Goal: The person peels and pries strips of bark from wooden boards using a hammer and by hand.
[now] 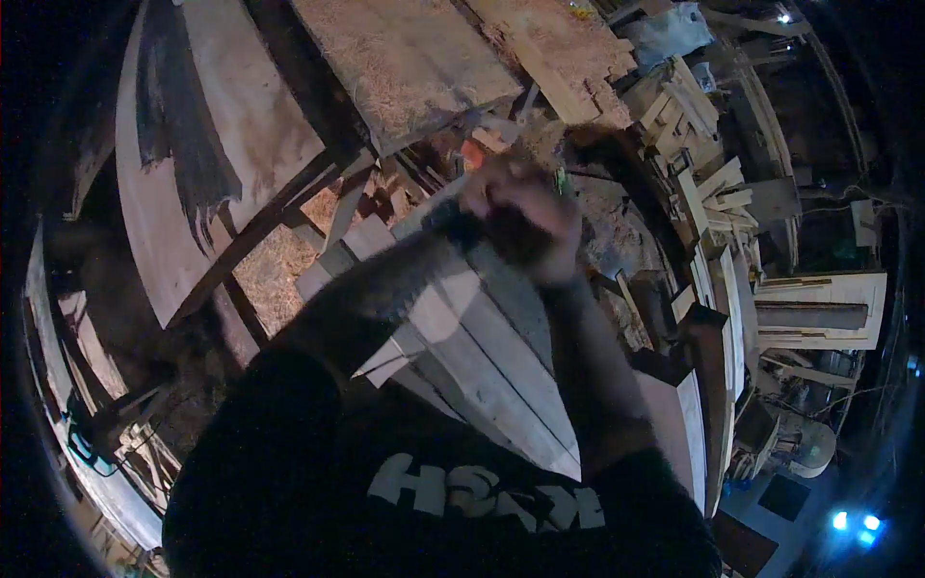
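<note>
Boards [511,356], pale, at least three side by side, lie between the person's torso and the hands, so back toward the body; long axis diagonal, from the near right to the far left. Left forearm [371,289] crosses above them, right forearm [593,361] runs along their right side, so the left arm covers more of them; which hand is nearer, can't tell. Two hands, left hand [487,188] and right hand [551,220], close together past the boards, overlapping in view; fingers look bent, but blur and shadow hide whether they're closed or gripping anything, or truly touching. One dark wristband [462,223] on the left. One small orange-red item [472,152] just beyond the hands, too blurred to name. Off left, one plywood panel [265,106] with one dark streaked patch. Farther ahead, one tabletop [414,72] strewn with sawdust; to its right, one loose plank [549,77] on another sawdusty surface. Right of that, one heap of wood offcuts [684,106], too many to count. Far right, one framed panel [819,337]; below it, three bluish lights [840,521] clustered.
</note>
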Motion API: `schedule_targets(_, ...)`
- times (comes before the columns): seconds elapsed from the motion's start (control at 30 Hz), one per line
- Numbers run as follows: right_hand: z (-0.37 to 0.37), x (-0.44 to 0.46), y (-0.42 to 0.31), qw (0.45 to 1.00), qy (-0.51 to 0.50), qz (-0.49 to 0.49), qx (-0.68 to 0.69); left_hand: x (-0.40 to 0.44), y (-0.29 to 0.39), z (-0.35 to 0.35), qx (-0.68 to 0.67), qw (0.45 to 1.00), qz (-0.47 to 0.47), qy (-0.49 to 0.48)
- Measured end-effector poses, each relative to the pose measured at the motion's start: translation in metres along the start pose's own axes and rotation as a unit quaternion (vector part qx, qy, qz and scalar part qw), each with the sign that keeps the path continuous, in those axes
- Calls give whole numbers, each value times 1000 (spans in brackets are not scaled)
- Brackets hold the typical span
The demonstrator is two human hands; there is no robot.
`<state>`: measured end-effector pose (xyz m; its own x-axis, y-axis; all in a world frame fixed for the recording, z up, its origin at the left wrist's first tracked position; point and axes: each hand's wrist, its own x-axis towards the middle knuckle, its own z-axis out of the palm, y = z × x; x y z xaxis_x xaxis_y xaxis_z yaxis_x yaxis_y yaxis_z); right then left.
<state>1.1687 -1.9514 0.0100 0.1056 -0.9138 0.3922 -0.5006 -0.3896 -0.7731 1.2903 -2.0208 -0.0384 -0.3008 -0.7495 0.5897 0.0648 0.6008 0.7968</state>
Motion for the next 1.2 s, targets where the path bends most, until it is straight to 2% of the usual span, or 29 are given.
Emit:
schedule_targets(0.07, -18, -34, -17, 995, -79, -49, -47, -25, 19, 9, 15, 999, 27, -16)
schedule_targets(0.1, -27, -30, -47, 980, -138, -84, -114, -35, 26, 13, 23, 999, 40, -23)
schedule_targets(0.17, -29, -47, -69, 972, -173, -84, -133, -49, 37, 18, 40, 996, 65, -44)
schedule_targets(0.2, -24, -60, -70, 984, -148, -49, -87, -54, 39, 21, 45, 995, 77, -53)
schedule_targets(0.27, -25, -63, -81, 991, -123, -50, -31, -59, 43, 24, 53, 992, 92, -63)
schedule_targets(0.4, -29, -26, -97, 973, -160, -165, -28, -57, 43, 26, 51, 992, 101, -63)
schedule_targets(0.47, -21, -14, -89, 983, -104, -145, 31, -47, 34, 29, 39, 994, 94, -51)
schedule_targets(0.5, -13, -10, -88, 989, -33, -108, 96, -39, 29, 28, 31, 995, 84, -44)
schedule_targets(0.57, -2, 3, -81, 989, 36, -58, 133, -22, 18, 20, 12, 998, 56, -31)
schedule_targets(0.6, 2, 19, -78, 993, 35, -48, 107, -11, 11, 10, 0, 999, 40, -28)
schedule_targets(0.63, 5, 47, -86, 999, -16, 27, 37, -4, 8, 3, -7, 999, 22, -30)
schedule_targets(0.7, 6, 103, -95, 975, -53, -117, -180, 9, -2, -19, -15, 998, -32, -45)
schedule_targets(0.77, 15, 111, -96, 916, -69, -251, -305, 25, -12, -39, -8, 996, -78, -42)
schedule_targets(0.83, 36, 118, -97, 949, -116, -104, -274, 24, -14, -47, -7, 995, -94, -14)
schedule_targets(0.9, 29, 97, -87, 998, -38, -50, -9, 12, -10, -42, -30, 994, -102, 33)
schedule_targets(0.93, 22, 86, -76, 992, -3, -20, 126, 8, -4, -38, -49, 992, -100, 59)
schedule_targets(0.97, 11, 85, -62, 986, 98, -17, 132, 4, 3, -34, -77, 988, -96, 88)
schedule_targets(1.0, 1, 80, -15, 993, 116, -22, -9, 2, 11, -29, -87, 987, -88, 103)
schedule_targets(1.03, -10, 75, 31, 979, 137, -22, -150, -1, 19, -28, -33, 993, -65, 87)
schedule_targets(1.07, -4, 65, 78, 993, 74, -62, -64, -6, 28, -28, 84, 994, -58, 39)
schedule_targets(1.1, 2, 55, 125, 996, 4, -89, 26, -1, 16, -21, 70, 991, 40, 110)
schedule_targets(1.13, 17, 49, 139, 966, -33, -75, 246, 1, 22, -21, 81, 993, 2, 85)
schedule_targets(1.17, 31, 43, 155, 888, -63, -50, 454, 1, 33, -25, 94, 993, -36, 62)
schedule_targets(1.2, 45, 31, 174, 899, -65, 38, 431, 2, 39, -29, 110, 990, -75, 40)
